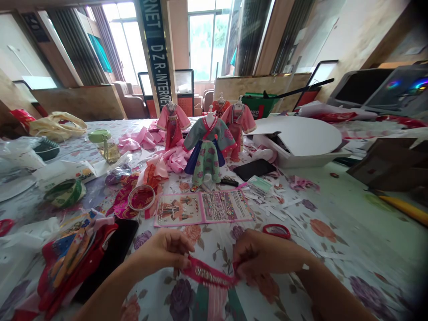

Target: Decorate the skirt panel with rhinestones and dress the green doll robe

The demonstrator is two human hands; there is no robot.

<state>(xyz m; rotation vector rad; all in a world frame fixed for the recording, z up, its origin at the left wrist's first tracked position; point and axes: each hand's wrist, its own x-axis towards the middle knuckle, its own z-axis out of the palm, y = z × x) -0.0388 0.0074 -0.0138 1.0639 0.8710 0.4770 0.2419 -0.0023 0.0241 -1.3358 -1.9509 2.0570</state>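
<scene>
Between my two hands stretches a dark pink fabric band (210,273) with rows of silvery beads along it. Its left end is pinched by my left hand (163,253), thumb against fingers. My right hand (256,258) grips the right end, its fingers curled. Under the band, green and pale pink fabric (218,303) shows at the bottom edge. Beyond my hands lies an open booklet (203,207) with pictures and beads on it. Red-handled scissors (276,230) rest just past my right hand.
Small dresses on stands, one green and blue (206,162), rise behind the booklet. A black phone (254,168) and paper strips lie to the right. A tape roll (141,198), colourful fabrics and a dark flat object (109,258) are at left.
</scene>
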